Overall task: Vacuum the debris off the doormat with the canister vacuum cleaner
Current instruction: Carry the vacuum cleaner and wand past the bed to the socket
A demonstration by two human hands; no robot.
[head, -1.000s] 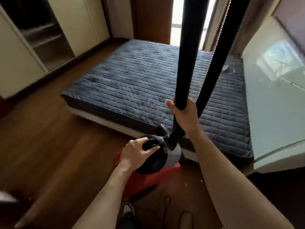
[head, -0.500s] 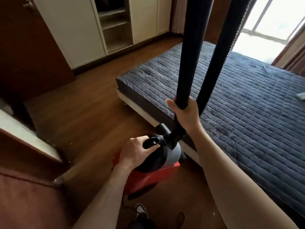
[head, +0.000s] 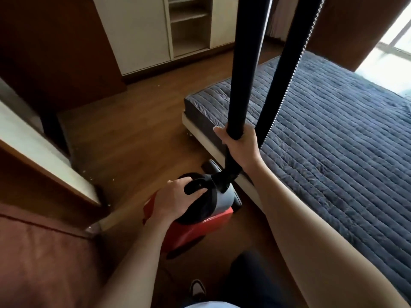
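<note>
Home bedroom, as far as I can see. Low bed on my right: mattress point(head: 333, 152) with a quilted dark-blue cover, on a pale base point(head: 219, 152) close to the ground. Built-in wardrobe point(head: 138, 34) on the far wall, with cream doors and one bay open showing shelves point(head: 189, 17). Brown wood-plank floor point(head: 138, 121). Dark wood panelling point(head: 55, 41) left of the wardrobe. Bright daylight comes through a big window point(head: 393, 38) beyond the bed. The red canister vacuum point(head: 200, 228) by my feet looks like a household unit.
</note>
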